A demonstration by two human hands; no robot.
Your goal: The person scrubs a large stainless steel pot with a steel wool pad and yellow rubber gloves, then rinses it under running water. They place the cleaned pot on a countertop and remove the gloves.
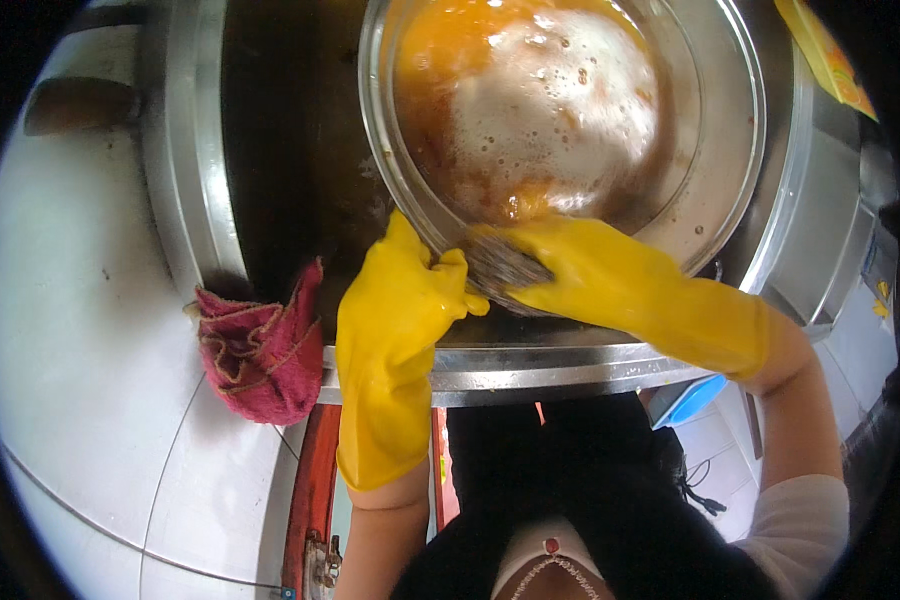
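1. Yellow rubber gloves (710, 330) cover both of the person's hands in the head view, raised over a broad stainless-steel sink (530, 372).
2. Right hand (570, 262): fingers closed around a grey, wiry scouring pad (505, 272), which sits at the near edge of a large round stainless-steel basin (735, 130), between six and seven o'clock on its rim.
3. Left hand (400, 285): fingers bunched by the same rim, toward seven o'clock, just beside the pad; whether they grip the metal cannot be told.
4. Orange-brown liquid under pale foam (570, 95) lies in the basin, around one o'clock in the frame.
5. Crumpled dark-pink cloth (260, 360) hangs at the sink's edge toward eight o'clock, beside a white tiled counter (80, 300).
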